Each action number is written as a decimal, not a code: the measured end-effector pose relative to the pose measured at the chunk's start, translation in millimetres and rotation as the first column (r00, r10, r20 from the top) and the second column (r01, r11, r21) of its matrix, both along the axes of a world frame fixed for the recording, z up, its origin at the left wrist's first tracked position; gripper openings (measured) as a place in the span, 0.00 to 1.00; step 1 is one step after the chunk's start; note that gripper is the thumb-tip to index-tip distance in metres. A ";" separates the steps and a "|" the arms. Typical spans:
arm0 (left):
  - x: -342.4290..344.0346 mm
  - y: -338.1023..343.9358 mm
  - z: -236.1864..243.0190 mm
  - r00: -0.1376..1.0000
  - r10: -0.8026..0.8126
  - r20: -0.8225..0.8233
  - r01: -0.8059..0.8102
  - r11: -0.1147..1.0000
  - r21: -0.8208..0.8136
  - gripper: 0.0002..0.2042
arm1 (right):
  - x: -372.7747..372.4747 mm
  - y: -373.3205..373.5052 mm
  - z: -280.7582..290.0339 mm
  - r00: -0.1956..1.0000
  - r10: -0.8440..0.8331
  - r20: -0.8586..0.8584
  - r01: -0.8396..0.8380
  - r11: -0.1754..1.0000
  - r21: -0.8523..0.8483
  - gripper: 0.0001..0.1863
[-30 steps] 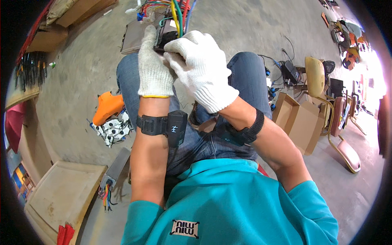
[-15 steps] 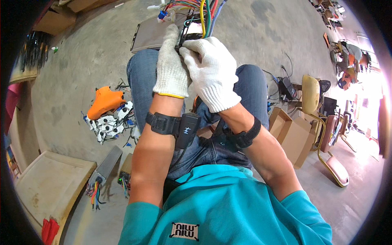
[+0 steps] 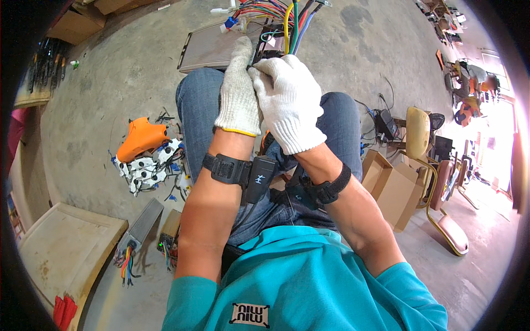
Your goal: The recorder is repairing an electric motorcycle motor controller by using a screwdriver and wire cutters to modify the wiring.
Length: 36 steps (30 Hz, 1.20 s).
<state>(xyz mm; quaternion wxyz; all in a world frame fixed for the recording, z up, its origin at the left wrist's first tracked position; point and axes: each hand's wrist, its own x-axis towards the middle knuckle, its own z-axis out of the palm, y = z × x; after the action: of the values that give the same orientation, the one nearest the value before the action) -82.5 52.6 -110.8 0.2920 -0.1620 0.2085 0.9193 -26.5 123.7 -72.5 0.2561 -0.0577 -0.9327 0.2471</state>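
A ribbed grey metal controller box [image 3: 215, 49] lies just beyond my knees, its wired end toward the right. My left hand [image 3: 238, 94], in a white knit glove, grips that end with the thumb stretched along it; its other fingers are hidden. Beside it, my gloved right hand [image 3: 288, 91] is closed in a pinch at the box's end. What it pinches is hidden by the glove. Thick yellow, green and blue wires [image 3: 295, 30] rise past the right knuckles. Thinner coloured wires [image 3: 265, 8] and a blue connector [image 3: 230, 23] lie above the box.
On the floor at left are an orange plastic shell [image 3: 142, 138] and a heap of white and black parts [image 3: 148, 172]. Another finned box with wires [image 3: 144, 220] stands near a worn panel [image 3: 72, 237]. Rightward are an open cardboard box [image 3: 392, 190] and a chair [image 3: 418, 132].
Both hands, the box and its wires appear slightly farther right and lower in the picture. The thick wires lean more to the right, and a metal end lug now shows. Both hands stay closed.
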 end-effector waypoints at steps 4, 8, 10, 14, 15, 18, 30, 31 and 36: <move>0.5 0.7 1.9 1.000 -0.020 0.008 0.020 0.999 -0.033 0.21 | -0.2 -1.0 -0.6 0.999 -0.030 0.012 0.030 1.000 -0.009 0.06; -1.2 0.6 -0.5 0.999 -0.048 -0.010 0.048 0.998 -0.035 0.22 | -2.6 -2.8 -1.0 0.999 -0.046 0.000 0.046 0.999 0.013 0.06; -2.0 2.6 -2.8 0.999 -0.038 0.001 0.038 0.997 -0.065 0.22 | -2.5 -3.0 -2.2 0.998 -0.061 0.011 0.061 0.998 0.002 0.06; -0.7 3.4 -1.9 0.999 -0.034 0.015 0.035 0.994 -0.103 0.23 | -2.4 -3.4 -3.9 0.997 -0.080 0.002 0.080 0.997 -0.024 0.07; -0.4 3.1 -0.2 0.999 -0.035 0.016 0.037 0.994 -0.103 0.23 | -2.5 -3.4 -3.4 0.997 -0.081 0.000 0.081 0.996 -0.028 0.07; -0.4 2.0 2.9 0.997 -0.062 0.042 0.064 0.997 -0.040 0.23 | -3.3 -3.4 -1.2 0.998 -0.066 0.011 0.067 0.998 -0.007 0.07; 0.4 -4.4 -3.7 0.993 -0.116 -0.036 0.117 0.993 0.031 0.24 | -0.7 -4.3 1.6 0.999 -0.033 0.034 0.030 0.995 0.096 0.06; 0.2 -2.3 -3.4 0.996 -0.090 -0.024 0.090 0.996 0.024 0.24 | -1.0 -4.2 1.0 0.999 -0.033 0.034 0.030 0.995 0.097 0.06; 0.2 1.9 -2.4 0.998 -0.052 -0.038 0.051 0.999 -0.006 0.24 | -1.6 -4.3 0.6 0.998 -0.052 0.023 0.050 0.996 0.070 0.06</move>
<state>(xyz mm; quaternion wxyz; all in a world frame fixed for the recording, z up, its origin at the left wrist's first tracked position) -82.3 54.6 -113.2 0.3111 -0.1399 0.2204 0.9138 -28.1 119.4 -71.9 0.2527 -0.0755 -0.9420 0.2075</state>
